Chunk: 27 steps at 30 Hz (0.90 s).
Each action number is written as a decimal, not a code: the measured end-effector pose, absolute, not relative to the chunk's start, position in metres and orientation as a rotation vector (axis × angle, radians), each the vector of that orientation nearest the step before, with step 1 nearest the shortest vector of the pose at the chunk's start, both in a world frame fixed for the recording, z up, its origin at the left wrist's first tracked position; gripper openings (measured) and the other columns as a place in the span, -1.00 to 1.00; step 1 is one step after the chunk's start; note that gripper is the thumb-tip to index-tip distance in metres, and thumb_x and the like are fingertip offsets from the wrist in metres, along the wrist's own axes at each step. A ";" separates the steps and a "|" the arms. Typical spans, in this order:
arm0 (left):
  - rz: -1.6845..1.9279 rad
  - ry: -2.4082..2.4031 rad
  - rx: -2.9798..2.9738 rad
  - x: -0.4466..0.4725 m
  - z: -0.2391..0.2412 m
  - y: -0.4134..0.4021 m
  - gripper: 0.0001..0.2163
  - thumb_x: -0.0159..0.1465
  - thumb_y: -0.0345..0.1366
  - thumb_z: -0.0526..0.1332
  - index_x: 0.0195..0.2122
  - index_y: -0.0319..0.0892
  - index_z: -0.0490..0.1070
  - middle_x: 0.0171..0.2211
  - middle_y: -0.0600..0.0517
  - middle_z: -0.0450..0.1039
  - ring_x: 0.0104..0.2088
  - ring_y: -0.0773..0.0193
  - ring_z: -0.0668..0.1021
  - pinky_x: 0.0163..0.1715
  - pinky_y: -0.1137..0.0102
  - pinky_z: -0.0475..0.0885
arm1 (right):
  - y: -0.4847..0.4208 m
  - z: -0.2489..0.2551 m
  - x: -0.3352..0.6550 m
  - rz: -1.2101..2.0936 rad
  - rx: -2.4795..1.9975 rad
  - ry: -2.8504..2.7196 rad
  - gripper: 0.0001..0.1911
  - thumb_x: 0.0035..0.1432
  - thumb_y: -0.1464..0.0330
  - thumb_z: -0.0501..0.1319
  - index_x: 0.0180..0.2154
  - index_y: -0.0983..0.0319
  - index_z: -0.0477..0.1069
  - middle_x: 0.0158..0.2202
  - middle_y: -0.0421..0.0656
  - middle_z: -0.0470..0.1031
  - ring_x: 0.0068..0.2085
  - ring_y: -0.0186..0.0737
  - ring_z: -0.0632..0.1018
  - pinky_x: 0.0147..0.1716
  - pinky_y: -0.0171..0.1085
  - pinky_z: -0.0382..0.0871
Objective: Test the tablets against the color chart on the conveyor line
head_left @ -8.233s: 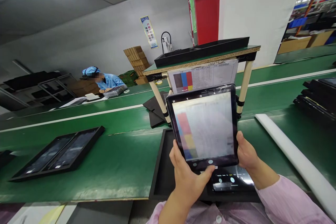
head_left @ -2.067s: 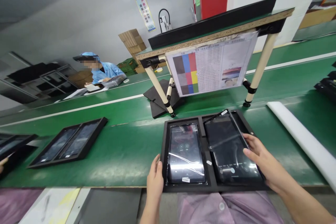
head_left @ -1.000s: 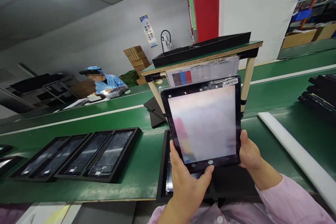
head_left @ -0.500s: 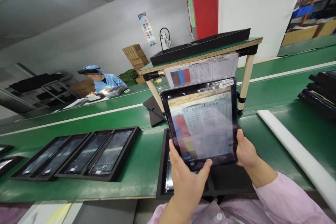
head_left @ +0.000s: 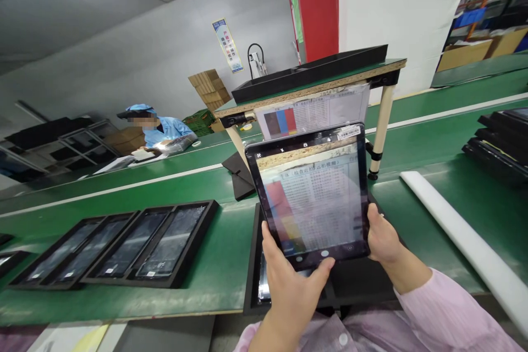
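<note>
Both hands hold up a black tablet (head_left: 313, 198), tilted a little, its screen facing me. On the screen is a camera picture of the printed chart (head_left: 317, 110) that hangs under the small raised shelf. My left hand (head_left: 291, 286) grips the lower left corner, its thumb at the bottom bezel by the shutter button. Closed around the lower right edge is my right hand (head_left: 385, 236), its fingers partly hidden behind the tablet. Below the tablet lies a black foam tray (head_left: 251, 280), mostly covered by my hands, with another screen in its left slot.
Black trays (head_left: 177, 280) with several tablets lie to the left on the green bench (head_left: 214, 297). The wooden-topped shelf (head_left: 309, 92) carries another tray. At right are a white foam strip (head_left: 462, 231) and stacked black trays (head_left: 495, 143). A co-worker (head_left: 160, 129) sits at far left.
The picture on the tablet screen has become sharper. My left thumb has shifted slightly down, off the on-screen shutter button. The whole view has moved slightly; both hands keep their hold.
</note>
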<state>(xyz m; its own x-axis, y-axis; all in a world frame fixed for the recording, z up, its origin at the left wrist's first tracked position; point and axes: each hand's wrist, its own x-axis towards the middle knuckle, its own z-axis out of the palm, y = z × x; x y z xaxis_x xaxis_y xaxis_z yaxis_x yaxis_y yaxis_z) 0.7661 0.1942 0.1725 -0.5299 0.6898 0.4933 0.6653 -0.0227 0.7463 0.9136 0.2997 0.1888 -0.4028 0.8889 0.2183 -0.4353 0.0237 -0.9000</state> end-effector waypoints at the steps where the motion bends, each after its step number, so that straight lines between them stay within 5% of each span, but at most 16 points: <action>1: 1.673 2.108 1.472 0.763 0.173 0.193 0.11 0.02 0.14 0.41 0.42 -0.17 -0.22 0.39 -0.34 -0.06 0.37 -0.26 0.12 0.30 -0.13 0.10 | 0.299 0.189 0.914 1.601 -0.538 -1.244 -0.18 0.06 -0.32 0.09 -0.06 0.21 0.56 -0.06 0.03 0.60 0.21 0.10 0.43 0.18 0.07 0.35; 8: 1.722 1.132 0.767 0.720 0.173 0.198 -0.46 0.19 0.15 0.28 0.15 0.05 0.41 0.00 -0.09 0.57 0.00 -0.01 0.60 -0.02 0.11 0.54 | 0.279 0.193 0.922 1.518 -0.487 -1.355 -0.27 0.26 -0.19 -0.01 0.24 0.10 0.35 0.22 -0.08 0.40 0.31 0.02 0.29 0.29 0.04 0.18; 12: 1.694 0.965 0.638 0.719 0.171 0.199 -0.58 0.14 0.06 0.37 0.03 0.20 0.52 -0.03 0.04 0.61 0.01 0.00 0.60 0.07 0.08 0.48 | 0.271 0.203 0.938 1.227 -0.557 -1.645 -0.30 0.35 -0.05 0.00 0.40 0.02 -0.03 0.41 -0.25 0.02 0.40 -0.07 0.09 0.36 -0.07 0.00; 16: 1.695 0.903 0.604 0.730 0.158 0.197 -0.67 0.19 0.00 0.35 0.00 0.28 0.53 -0.02 0.11 0.60 -0.02 0.11 0.62 0.16 0.16 0.39 | 0.276 0.220 0.950 1.044 -0.674 -1.844 -0.20 0.34 -0.07 -0.01 0.43 0.15 -0.15 0.32 -0.14 0.24 0.21 0.08 0.43 0.21 -0.05 0.31; 20: 1.632 0.879 0.572 0.731 0.139 0.193 -0.71 0.20 0.01 0.34 -0.03 0.35 0.53 0.02 0.16 0.57 0.01 0.17 0.61 0.20 0.23 0.33 | 0.284 0.231 0.953 0.825 -0.645 -1.969 -0.25 0.40 0.00 -0.12 0.44 0.19 -0.30 0.25 -0.06 0.35 0.05 0.01 0.55 0.05 -0.11 0.44; 24: 1.569 0.875 0.527 0.731 0.131 0.190 -0.73 0.23 0.00 0.32 -0.03 0.38 0.52 0.04 0.14 0.56 0.02 0.10 0.60 0.23 0.07 0.29 | 0.287 0.225 0.958 0.720 -0.768 -1.959 -0.30 0.41 0.06 -0.08 0.44 0.14 -0.20 0.19 -0.09 0.43 0.06 0.01 0.55 0.04 -0.08 0.45; 27: 1.545 0.892 0.441 0.745 0.136 0.192 -0.67 0.15 0.02 0.38 -0.04 0.35 0.53 0.01 0.11 0.58 -0.01 0.02 0.62 0.19 -0.03 0.33 | 0.294 0.210 0.963 0.832 -0.811 -1.882 -0.26 0.35 -0.03 -0.02 0.42 0.09 -0.10 0.33 -0.15 0.23 0.28 0.06 0.35 0.19 -0.05 0.33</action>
